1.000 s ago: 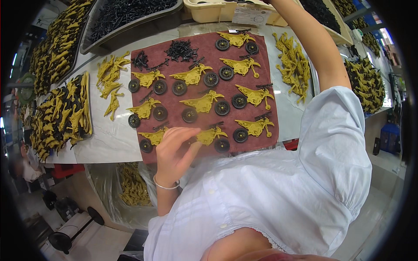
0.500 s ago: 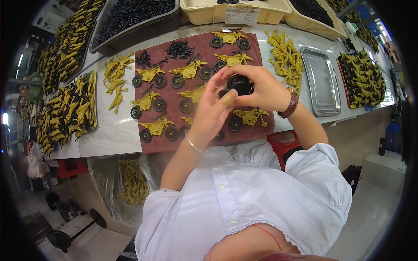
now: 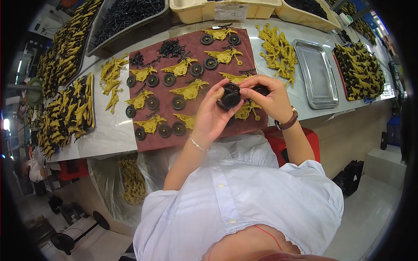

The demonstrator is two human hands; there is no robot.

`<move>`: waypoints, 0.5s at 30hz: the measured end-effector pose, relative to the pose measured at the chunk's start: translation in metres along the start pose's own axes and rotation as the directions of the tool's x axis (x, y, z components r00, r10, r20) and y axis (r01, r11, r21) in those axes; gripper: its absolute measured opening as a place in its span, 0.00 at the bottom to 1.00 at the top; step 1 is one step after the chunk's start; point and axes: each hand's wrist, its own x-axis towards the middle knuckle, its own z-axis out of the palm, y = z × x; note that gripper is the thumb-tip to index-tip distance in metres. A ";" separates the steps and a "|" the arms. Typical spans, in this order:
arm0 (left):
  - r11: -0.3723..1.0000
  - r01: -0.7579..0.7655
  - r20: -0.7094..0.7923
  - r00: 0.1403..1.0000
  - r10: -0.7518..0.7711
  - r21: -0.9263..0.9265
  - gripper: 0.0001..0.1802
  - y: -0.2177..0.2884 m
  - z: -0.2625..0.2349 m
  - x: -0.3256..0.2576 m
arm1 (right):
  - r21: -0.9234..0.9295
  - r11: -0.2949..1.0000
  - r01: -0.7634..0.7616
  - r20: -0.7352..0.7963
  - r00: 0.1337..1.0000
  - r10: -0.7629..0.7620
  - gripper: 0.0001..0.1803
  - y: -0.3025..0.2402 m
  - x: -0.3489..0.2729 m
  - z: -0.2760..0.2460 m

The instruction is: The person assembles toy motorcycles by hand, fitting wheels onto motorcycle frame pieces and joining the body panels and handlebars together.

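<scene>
Head view: left hand (image 3: 212, 116) and right hand (image 3: 271, 98) both pinch a small black plastic wheel (image 3: 229, 96), held raised above the maroon felt mat (image 3: 165, 141) on the white counter (image 3: 104, 135). On the mat lie rows of yellow plastic motorbike bodies (image 3: 189, 91) beside loose black wheels (image 3: 178, 103), apparently unfitted. Most assembly looks left to do.
</scene>
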 end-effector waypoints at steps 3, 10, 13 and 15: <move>1.000 0.005 -0.051 0.999 -0.005 0.008 0.18 -0.004 0.000 0.000 | -0.003 1.000 0.013 -0.006 1.000 -0.013 0.12 0.002 -0.002 0.003; 0.999 -0.041 -0.041 0.998 0.040 -0.014 0.19 -0.010 -0.002 0.005 | -0.189 0.972 0.141 -0.025 0.989 -0.148 0.13 0.005 -0.005 0.013; 0.999 -0.003 -0.031 1.000 0.002 -0.054 0.18 -0.012 -0.001 0.007 | -0.227 0.961 0.155 -0.010 0.987 -0.162 0.13 0.014 -0.003 0.011; 0.998 -0.021 -0.041 0.999 0.019 -0.053 0.19 -0.011 0.000 0.007 | -0.141 0.981 0.136 -0.012 0.990 -0.139 0.13 0.015 -0.003 0.011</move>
